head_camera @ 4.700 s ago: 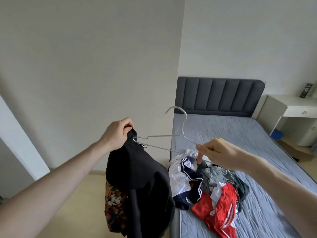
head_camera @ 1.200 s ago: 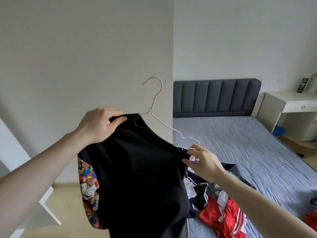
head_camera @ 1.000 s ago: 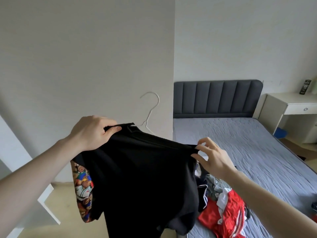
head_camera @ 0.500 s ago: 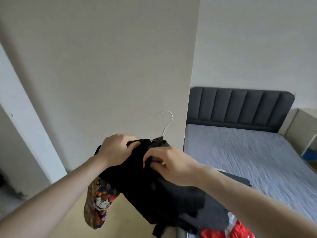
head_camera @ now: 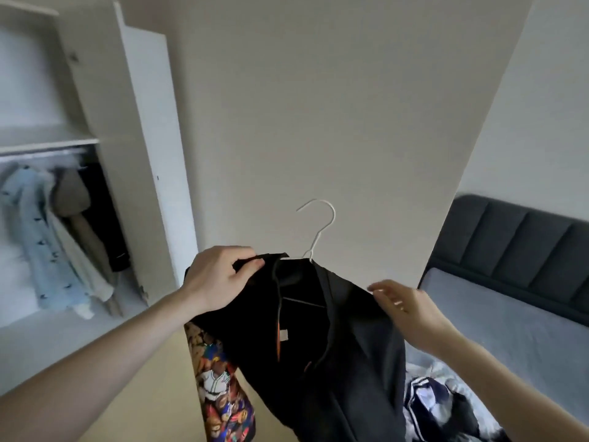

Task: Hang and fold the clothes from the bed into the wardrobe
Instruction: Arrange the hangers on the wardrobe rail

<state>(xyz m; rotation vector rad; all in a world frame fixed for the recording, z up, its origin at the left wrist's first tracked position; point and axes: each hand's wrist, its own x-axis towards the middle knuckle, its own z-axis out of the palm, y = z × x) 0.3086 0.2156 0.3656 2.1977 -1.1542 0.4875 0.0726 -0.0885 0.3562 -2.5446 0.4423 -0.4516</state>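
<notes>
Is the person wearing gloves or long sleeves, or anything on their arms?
No. The left hand and the right hand are both bare, with no gloves. No rings, watch or bracelet show. Both forearms are bare all the way to the picture's edge, so no sleeve is in view. The right hand is a bit blurred, so small details there are hard to tell.

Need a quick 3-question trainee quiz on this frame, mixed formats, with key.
1. True or false: the white wire hanger is already on the wardrobe rail.
2. Which hand grips the black shirt at the collar? A) left hand B) right hand
3. Fill in: the wardrobe door stands ____.

Key: 1 false; 2 A; 3 open
</notes>
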